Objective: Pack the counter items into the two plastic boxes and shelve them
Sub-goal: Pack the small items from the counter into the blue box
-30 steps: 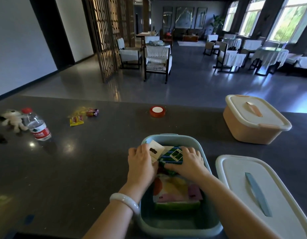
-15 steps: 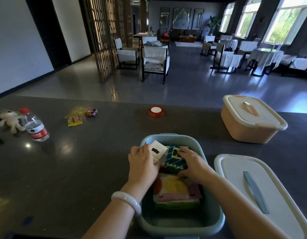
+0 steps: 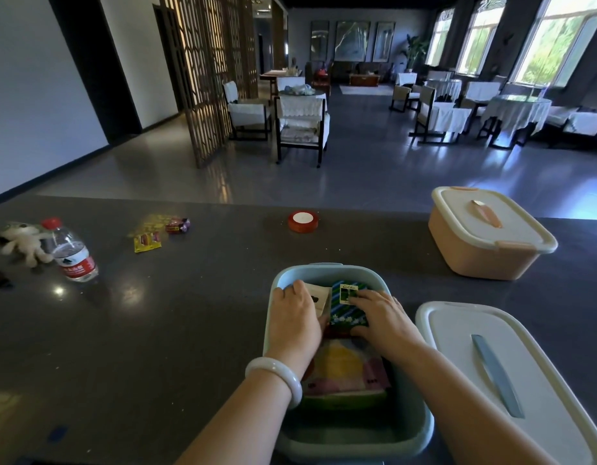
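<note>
Head view: packing step. Left hand [image 3: 295, 317] presses a white card [image 3: 318, 297], right hand [image 3: 381, 317] lies with fingers flat on a green striped packet [image 3: 345, 308], inside the open blue-grey plastic box [image 3: 421, 427] at the table's near edge. Next: collect the clear water bottle [image 3: 72, 253].

Restaurant; clothed dining tables [image 3: 515, 110]

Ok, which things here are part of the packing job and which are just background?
Job:
blue box, both hands inside it
left hand
right hand
striped packet
white lid, off, beside the box
peach box, lidded
water bottle
plush toy
snack packets
red tape roll

Background:
chairs
wooden screen
</note>
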The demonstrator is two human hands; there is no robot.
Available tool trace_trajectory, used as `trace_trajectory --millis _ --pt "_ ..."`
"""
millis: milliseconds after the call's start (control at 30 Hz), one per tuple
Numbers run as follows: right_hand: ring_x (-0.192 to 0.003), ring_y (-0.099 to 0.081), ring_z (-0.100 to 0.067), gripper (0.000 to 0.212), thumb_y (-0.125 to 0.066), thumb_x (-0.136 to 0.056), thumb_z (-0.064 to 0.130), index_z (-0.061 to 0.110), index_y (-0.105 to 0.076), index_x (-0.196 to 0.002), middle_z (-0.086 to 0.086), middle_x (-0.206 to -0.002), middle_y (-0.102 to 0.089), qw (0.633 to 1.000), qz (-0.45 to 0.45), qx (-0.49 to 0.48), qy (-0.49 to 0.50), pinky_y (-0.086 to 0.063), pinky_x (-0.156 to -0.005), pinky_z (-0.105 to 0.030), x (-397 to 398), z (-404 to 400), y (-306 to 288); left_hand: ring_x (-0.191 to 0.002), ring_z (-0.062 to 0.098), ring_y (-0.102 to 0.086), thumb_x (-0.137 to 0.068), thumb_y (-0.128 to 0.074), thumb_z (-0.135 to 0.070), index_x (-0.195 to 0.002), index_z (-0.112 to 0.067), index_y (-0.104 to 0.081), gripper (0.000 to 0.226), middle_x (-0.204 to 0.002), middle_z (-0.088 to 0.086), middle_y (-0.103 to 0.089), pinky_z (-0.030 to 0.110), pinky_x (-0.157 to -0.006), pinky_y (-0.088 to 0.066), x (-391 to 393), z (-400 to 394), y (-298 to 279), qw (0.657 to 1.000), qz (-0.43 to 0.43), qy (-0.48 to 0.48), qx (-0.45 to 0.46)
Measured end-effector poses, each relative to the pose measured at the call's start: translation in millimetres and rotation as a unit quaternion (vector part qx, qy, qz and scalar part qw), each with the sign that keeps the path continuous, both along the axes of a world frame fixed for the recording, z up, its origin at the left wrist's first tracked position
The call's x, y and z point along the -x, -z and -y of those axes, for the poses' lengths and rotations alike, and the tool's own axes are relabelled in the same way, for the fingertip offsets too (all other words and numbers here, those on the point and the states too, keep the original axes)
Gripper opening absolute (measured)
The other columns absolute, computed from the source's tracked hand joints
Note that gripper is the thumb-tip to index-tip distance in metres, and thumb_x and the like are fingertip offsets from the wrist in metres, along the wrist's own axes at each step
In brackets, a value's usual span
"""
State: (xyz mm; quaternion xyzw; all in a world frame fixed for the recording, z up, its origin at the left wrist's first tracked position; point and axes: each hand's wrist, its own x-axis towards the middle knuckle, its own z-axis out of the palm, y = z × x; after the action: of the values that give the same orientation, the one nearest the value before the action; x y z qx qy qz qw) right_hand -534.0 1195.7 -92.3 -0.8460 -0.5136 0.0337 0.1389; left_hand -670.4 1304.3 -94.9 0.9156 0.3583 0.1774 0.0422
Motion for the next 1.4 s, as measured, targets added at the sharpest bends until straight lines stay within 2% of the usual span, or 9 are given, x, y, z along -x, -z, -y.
trace_trajectory --millis 200,300,400,500,600,933,1100,1233,1400 --pt "-0.139 -0.028 -0.016 0.061 -0.066 -0.085 0.028 0.028 -0.044 -0.143 0.005 -0.151 -0.038 1.0 0.003 -0.013 -0.003 -0.016 -0.115 -0.03 -0.7 1.8 4.8 -0.104 0.022 -0.05 -0.092 -0.052 -0.052 -0.124 -0.005 -0.044 0.058 -0.116 0.007 -0.055 0.029 -0.094 -0.04 -1.7 5.0 2.3 0.999 0.013 -0.029 0.024" --pt "-0.14 -0.027 -0.014 0.061 -0.064 -0.086 0.025 0.027 -0.043 -0.143 0.005 -0.152 -0.037 1.0 -0.001 -0.016 -0.006 -0.016 -0.116 -0.029 -1.8 2.9 7.3 -0.114 0.023 -0.046 -0.096 -0.052 -0.037 -0.13 -0.007 -0.039 0.048 -0.128 0.008 -0.051 0.028 -0.098 -0.04 -3.9 9.5 6.8 0.996 0.037 -0.052 0.063" --pt "-0.141 -0.027 -0.014 0.061 -0.064 -0.087 0.022 0.028 -0.043 -0.143 0.006 -0.152 -0.037 1.0 0.001 -0.019 -0.006 -0.016 -0.115 -0.029 -2.4 3.3 9.8 -0.124 0.026 -0.041 -0.098 -0.049 -0.025 -0.137 -0.005 -0.032 0.048 -0.137 0.012 -0.043 0.032 -0.103 -0.039 -5.8 10.3 12.2 0.991 0.038 -0.067 0.111" --pt "-0.141 -0.028 -0.014 0.061 -0.063 -0.087 0.023 0.029 -0.042 -0.144 0.007 -0.152 -0.036 1.0 0.007 -0.021 -0.01 -0.016 -0.115 -0.028 -2.7 3.2 10.8 -0.135 0.031 -0.03 -0.094 -0.057 -0.04 -0.146 -0.004 -0.021 0.073 -0.147 0.016 -0.032 0.039 -0.112 -0.031 -6.2 9.6 15.9 0.98 0.033 -0.064 0.185" --pt "-0.142 -0.027 -0.014 0.061 -0.063 -0.088 0.023 0.029 -0.041 -0.144 0.007 -0.153 -0.035 1.0 0.002 -0.024 -0.01 -0.015 -0.116 -0.028 -2.6 3.7 11.0 -0.133 0.031 -0.03 -0.082 -0.064 -0.057 -0.144 -0.003 -0.026 0.091 -0.144 0.016 -0.036 0.042 -0.111 -0.031 -6.9 9.0 17.2 0.973 0.063 -0.056 0.216" --pt "-0.141 -0.027 -0.013 0.06 -0.062 -0.088 0.024 0.03 -0.041 -0.144 0.008 -0.153 -0.035 1.0 -0.003 -0.029 -0.012 -0.015 -0.116 -0.028 -5.4 1.8 12.2 -0.133 0.027 -0.03 -0.082 -0.068 -0.049 -0.145 -0.014 -0.03 0.082 -0.143 0.012 -0.036 0.041 -0.111 -0.031 -9.6 11.2 20.9 0.966 0.083 -0.071 0.233" --pt "-0.141 -0.028 -0.012 0.062 -0.065 -0.086 0.026 0.031 -0.042 -0.143 0.009 -0.152 -0.037 0.999 -0.004 -0.035 -0.009 -0.016 -0.116 -0.028 -7.3 2.1 14.7 -0.135 0.021 -0.025 -0.085 -0.069 -0.026 -0.148 -0.022 -0.027 0.076 -0.141 0.002 -0.03 0.035 -0.111 -0.029 -4.9 -0.5 17.4 0.958 0.026 -0.044 0.282" --pt "-0.141 -0.028 -0.012 0.063 -0.066 -0.086 0.028 0.033 -0.041 -0.143 0.01 -0.152 -0.037 0.999 -0.006 -0.035 -0.005 -0.017 -0.117 -0.03 -8.9 2.6 16.5 -0.131 0.019 -0.031 -0.089 -0.056 -0.004 -0.147 -0.02 -0.032 0.064 -0.139 -0.001 -0.031 0.032 -0.109 -0.034 -0.7 -4.7 17.6 0.966 0.005 -0.012 0.257" --pt "-0.142 -0.027 -0.012 0.063 -0.065 -0.087 0.028 0.033 -0.04 -0.144 0.01 -0.152 -0.036 0.999 -0.004 -0.031 -0.013 -0.016 -0.117 -0.03 -7.6 0.0 18.4 -0.123 0.02 -0.038 -0.092 -0.053 -0.006 -0.142 -0.019 -0.04 0.053 -0.132 0.002 -0.039 0.03 -0.106 -0.038 -0.2 -1.8 20.7 0.979 0.034 -0.024 0.2"
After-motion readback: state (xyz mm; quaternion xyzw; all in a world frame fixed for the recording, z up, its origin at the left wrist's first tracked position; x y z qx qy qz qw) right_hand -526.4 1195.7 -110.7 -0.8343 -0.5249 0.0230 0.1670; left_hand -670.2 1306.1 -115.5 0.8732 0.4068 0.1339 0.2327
